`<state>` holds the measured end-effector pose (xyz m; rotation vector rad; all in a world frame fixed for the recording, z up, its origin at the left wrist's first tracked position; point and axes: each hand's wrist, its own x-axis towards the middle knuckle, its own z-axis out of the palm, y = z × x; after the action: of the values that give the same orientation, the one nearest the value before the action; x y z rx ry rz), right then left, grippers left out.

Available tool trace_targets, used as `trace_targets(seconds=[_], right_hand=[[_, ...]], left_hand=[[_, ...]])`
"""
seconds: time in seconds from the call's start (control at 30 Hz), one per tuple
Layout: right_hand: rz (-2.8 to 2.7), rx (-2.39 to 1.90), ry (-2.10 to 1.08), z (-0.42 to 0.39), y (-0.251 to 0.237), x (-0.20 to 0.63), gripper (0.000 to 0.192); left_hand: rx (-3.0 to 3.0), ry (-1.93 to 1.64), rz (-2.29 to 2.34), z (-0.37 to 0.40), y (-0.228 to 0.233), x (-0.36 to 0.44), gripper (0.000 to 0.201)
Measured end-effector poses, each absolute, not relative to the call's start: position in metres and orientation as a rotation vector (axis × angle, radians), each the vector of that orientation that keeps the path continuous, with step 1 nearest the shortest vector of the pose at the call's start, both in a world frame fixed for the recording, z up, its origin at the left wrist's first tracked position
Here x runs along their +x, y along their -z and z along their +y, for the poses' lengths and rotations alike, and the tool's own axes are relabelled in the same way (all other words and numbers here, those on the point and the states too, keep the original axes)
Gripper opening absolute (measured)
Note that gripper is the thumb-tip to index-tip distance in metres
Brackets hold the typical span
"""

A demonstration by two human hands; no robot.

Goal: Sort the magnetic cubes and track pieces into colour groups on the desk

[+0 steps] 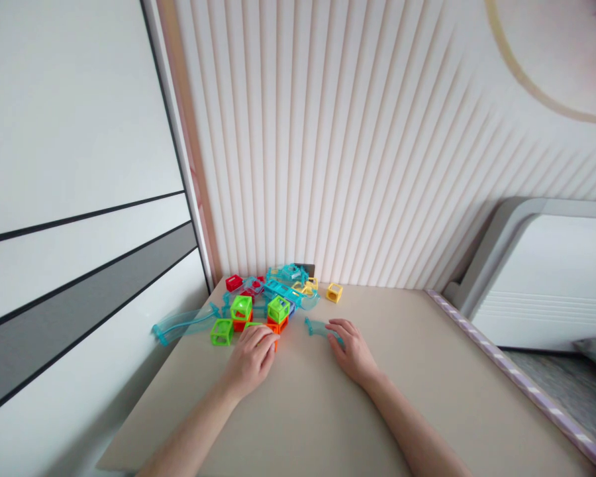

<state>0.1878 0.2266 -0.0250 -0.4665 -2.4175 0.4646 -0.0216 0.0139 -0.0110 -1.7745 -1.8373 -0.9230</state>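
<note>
My left hand (255, 358) is closed, its fingers curled over an orange cube block (277, 329) at the near side of a pile; the fingers partly hide the block. Green cube blocks (222, 332) lie just left of that hand, and another green cube block (279, 308) sits on top of orange ones. To the right, my right hand (353, 351) is closed around the near end of a short, clear blue track piece (318, 326). Its far end sticks out to the left, low over the table.
Behind the hands, blue track parts (281, 290), red blocks (234, 283) and yellow pieces are heaped against the ribbed wall (318, 146). A yellow cube block (334, 293) stands apart. One long clear track (186, 324) overhangs the left edge of the table (427, 371).
</note>
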Motion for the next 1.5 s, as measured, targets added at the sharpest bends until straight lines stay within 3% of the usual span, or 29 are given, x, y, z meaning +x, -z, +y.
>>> trace_targets(seconds=[0.4, 0.67, 0.87, 1.03, 1.5], right_hand=[[-2.196, -0.647, -0.614, 0.243, 0.03, 0.191, 0.034], [-2.456, -0.759, -0.091, 0.274, -0.003, 0.164, 0.028], [-2.61, -0.789, -0.011, 0.296, -0.021, 0.109, 0.04], [-2.777, -0.76, 0.001, 0.314, -0.017, 0.079, 0.051], [-2.91, -0.84, -0.127, 0.319, -0.018, 0.078, 0.041]], left_hand=[[-1.748, 0.915, -1.899, 0.013, 0.012, -0.025, 0.024], [-1.757, 0.949, -1.862, 0.016, 0.015, -0.027, 0.025], [-1.765, 0.979, -1.837, 0.016, 0.012, -0.024, 0.024], [-1.771, 0.974, -1.868, 0.017, 0.011, -0.022, 0.026], [-1.847, 1.033, -1.916, 0.016, 0.01, -0.022, 0.025]])
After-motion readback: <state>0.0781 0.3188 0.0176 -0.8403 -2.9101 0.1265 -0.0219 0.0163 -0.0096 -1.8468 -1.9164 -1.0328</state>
